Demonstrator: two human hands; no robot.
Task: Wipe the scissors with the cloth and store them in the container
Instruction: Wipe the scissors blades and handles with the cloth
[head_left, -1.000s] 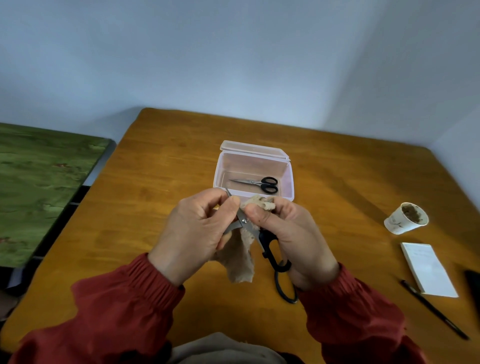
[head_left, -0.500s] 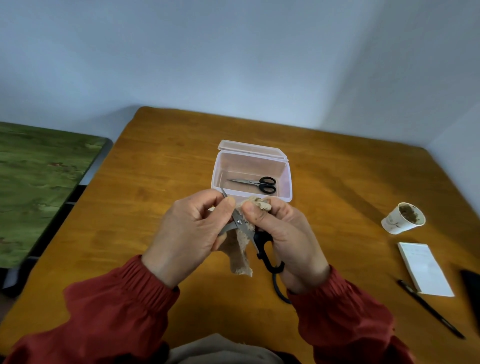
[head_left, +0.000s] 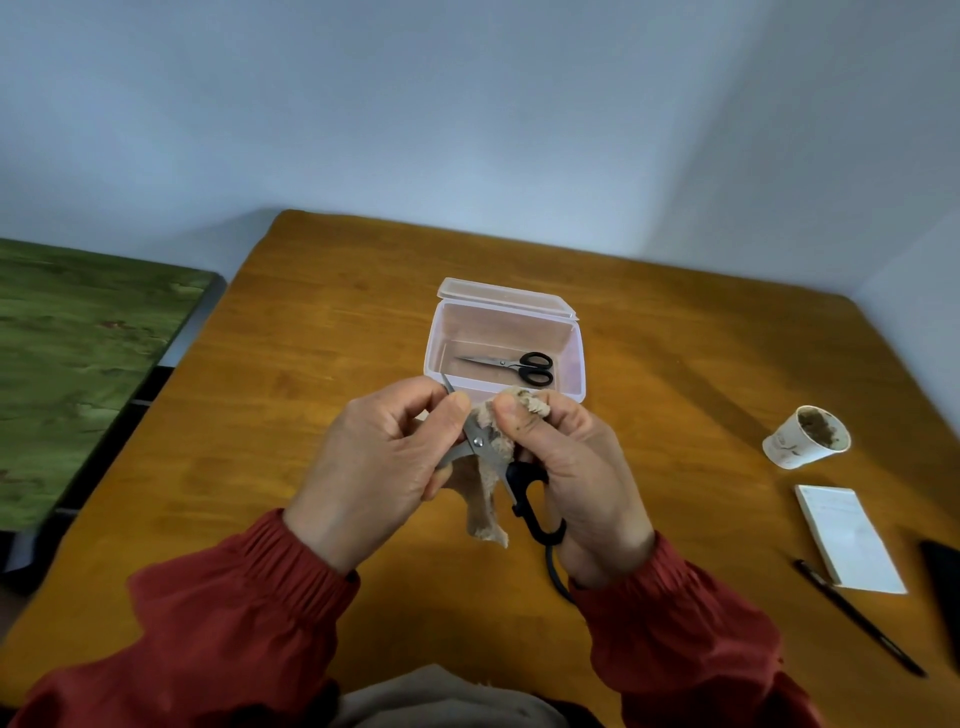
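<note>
At lower centre, the scissors (head_left: 475, 441) are pinched by the blades in the left hand (head_left: 374, 467), seemingly steadied so the cloth (head_left: 485, 501), gripped with the black handles in the right hand (head_left: 576, 467), can be rubbed along them. Just above, the open container (head_left: 434, 353), another pair (head_left: 511, 364) inside, is set on the wooden bench (head_left: 311, 364); pale walls (head_left: 467, 130) are seen beyond.

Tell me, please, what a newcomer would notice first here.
At centre, the left hand pinches the scissors by the blades while the right hand presses a cloth against them. Behind, an open container already holds a second pair. A soiled cup sits far right.
</note>
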